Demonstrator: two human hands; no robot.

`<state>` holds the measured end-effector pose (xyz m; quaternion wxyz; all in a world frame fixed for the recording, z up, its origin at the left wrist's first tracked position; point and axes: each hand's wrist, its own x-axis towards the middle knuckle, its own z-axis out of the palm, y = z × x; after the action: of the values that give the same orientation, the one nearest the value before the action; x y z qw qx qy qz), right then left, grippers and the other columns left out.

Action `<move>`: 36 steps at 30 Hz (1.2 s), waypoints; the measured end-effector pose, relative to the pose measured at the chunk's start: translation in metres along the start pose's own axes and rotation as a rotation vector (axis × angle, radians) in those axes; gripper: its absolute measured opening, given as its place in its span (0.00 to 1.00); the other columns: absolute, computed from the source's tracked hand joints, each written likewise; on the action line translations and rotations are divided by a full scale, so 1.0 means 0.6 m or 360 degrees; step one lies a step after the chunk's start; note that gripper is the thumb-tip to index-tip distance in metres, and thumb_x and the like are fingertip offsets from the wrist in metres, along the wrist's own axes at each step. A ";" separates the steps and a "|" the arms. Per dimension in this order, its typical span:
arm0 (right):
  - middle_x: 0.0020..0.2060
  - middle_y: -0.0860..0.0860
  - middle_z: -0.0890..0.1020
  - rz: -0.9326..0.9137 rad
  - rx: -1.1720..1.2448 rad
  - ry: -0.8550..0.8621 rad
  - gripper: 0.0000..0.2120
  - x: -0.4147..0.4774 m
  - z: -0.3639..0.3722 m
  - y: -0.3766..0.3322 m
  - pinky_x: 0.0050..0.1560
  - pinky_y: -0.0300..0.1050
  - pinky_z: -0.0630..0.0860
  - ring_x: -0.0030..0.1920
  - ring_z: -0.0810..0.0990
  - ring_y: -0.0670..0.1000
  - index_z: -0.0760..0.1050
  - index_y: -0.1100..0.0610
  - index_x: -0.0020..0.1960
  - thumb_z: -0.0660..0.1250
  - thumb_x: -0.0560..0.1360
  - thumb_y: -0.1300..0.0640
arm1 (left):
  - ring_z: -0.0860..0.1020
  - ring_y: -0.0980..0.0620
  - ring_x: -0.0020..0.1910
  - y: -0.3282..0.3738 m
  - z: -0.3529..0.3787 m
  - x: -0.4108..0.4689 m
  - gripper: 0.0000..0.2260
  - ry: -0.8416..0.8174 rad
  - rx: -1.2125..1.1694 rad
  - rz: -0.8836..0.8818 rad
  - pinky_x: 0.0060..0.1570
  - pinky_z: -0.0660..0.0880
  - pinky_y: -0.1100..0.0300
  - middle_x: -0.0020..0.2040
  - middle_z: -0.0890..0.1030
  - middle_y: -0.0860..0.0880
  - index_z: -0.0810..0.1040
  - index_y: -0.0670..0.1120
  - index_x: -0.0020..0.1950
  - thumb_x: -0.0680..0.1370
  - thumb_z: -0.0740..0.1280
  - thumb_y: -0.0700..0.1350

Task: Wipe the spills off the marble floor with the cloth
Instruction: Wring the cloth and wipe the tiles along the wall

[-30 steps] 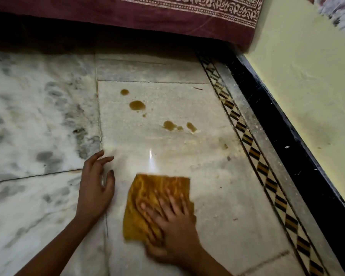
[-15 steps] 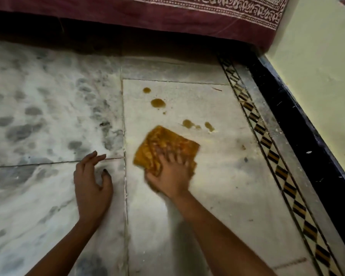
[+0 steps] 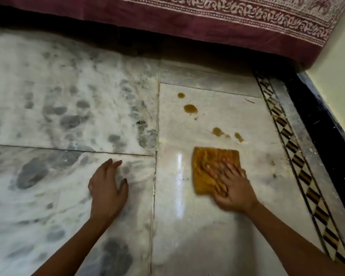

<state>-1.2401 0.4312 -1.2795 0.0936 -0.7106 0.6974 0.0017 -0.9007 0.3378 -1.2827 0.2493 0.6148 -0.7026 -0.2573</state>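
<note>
Pressing the yellow cloth point(image 3: 211, 162) flat on the marble floor point(image 3: 68, 96) with the right hand point(image 3: 234, 188), fingers straight and spread on top of it, not curled around it. Leaning on the left hand point(image 3: 108, 186), laid flat and relaxed on the grey-veined slab, holding nothing, much farther from the patterned border point(image 3: 299, 156) than the cloth. Cloth lying near the patterned border but apart from it, with a bare strip of tile between.

Just beside the cloth, on the side away from the border, a wet glossy streak point(image 3: 179, 166): probably a part already wiped, though not certain. Not yet cleaned: a pair of brown spills point(image 3: 217, 131) just past the far edge of the cloth, and two round drops point(image 3: 190, 108) farther up the same tile, a little more away from the border, toward the maroon bed cover point(image 3: 227, 20). Also faint yellowish marks point(image 3: 272, 163) between cloth and border.

Judging from this, only an early part done; most of the visible spills left, likely needing forward strokes along the border.
</note>
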 end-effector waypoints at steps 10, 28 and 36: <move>0.69 0.53 0.71 -0.0050 0.0092 -0.0102 0.40 0.119 0.022 -0.338 0.65 0.69 0.62 0.69 0.68 0.62 0.64 0.43 0.71 0.50 0.62 0.30 | 0.68 0.44 0.64 0.008 -0.045 0.017 0.19 0.0326 -0.0345 -0.0093 0.62 0.62 0.56 0.63 0.73 0.42 0.72 0.43 0.64 0.74 0.57 0.43; 0.45 0.53 0.83 -0.0012 0.1174 -0.0551 0.20 0.062 -0.390 -0.018 0.49 0.46 0.76 0.46 0.80 0.49 0.80 0.54 0.51 0.67 0.61 0.49 | 0.72 0.53 0.62 0.193 -0.068 0.069 0.14 -0.0900 0.0419 0.0529 0.57 0.65 0.63 0.64 0.73 0.51 0.71 0.52 0.64 0.78 0.63 0.47; 0.41 0.59 0.83 0.0441 0.2171 -0.0447 0.15 -0.011 -0.437 0.074 0.48 0.50 0.78 0.42 0.81 0.58 0.79 0.59 0.47 0.65 0.64 0.55 | 0.70 0.53 0.62 0.428 -0.083 0.090 0.20 -0.1524 0.1151 0.0506 0.59 0.65 0.63 0.68 0.69 0.52 0.62 0.55 0.71 0.80 0.57 0.55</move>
<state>-1.3178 0.4018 -1.0271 0.6057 -0.3914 0.6081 -0.3318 -1.0629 0.3099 -1.0726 -0.2825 0.3646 -0.8621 -0.2099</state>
